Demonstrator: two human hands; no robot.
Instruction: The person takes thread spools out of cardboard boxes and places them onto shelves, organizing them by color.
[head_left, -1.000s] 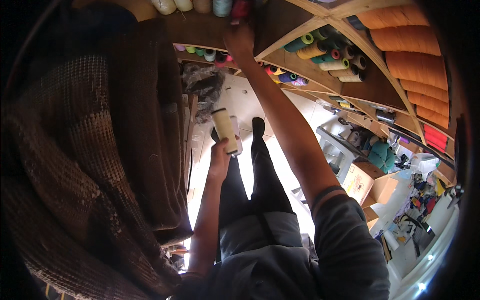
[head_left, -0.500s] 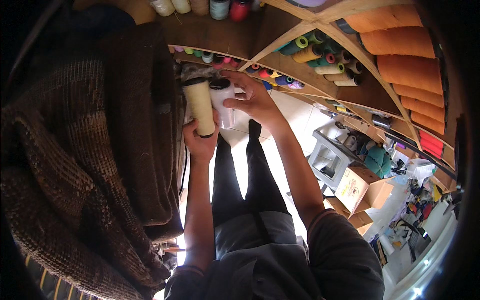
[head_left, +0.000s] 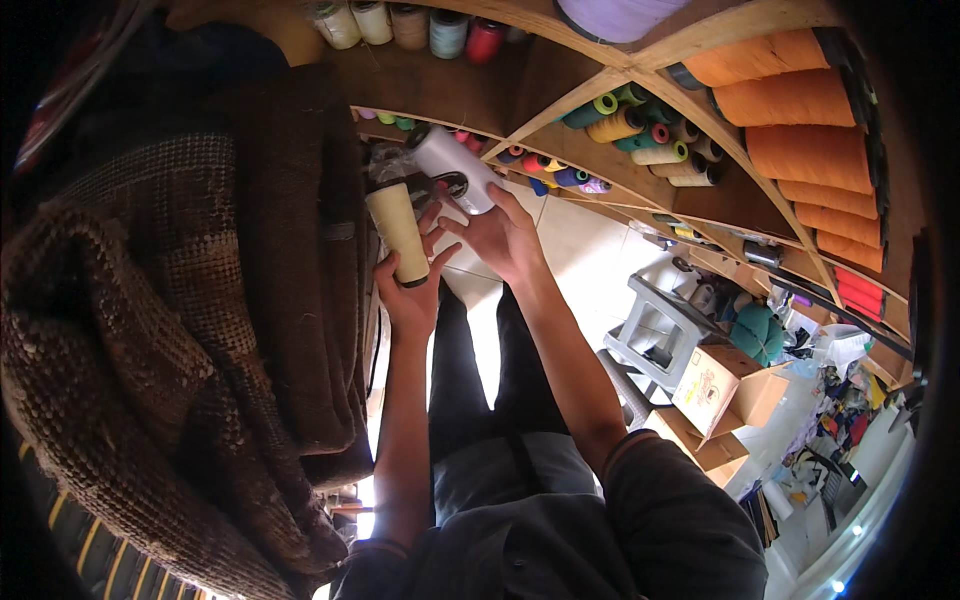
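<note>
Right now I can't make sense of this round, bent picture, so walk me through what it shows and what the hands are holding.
There is no machine here. A wide fisheye camera worn on a person's head looks down, so straight shelf edges bend.

The left hand holds a cream spool upright. The right hand holds a white spool tilted.

Below are the person's own dark-trousered legs and a pale tiled floor. Brown woven fabric hangs at left. Wooden shelves hold coloured spools and big orange cones. Cardboard boxes sit lower right.
</note>
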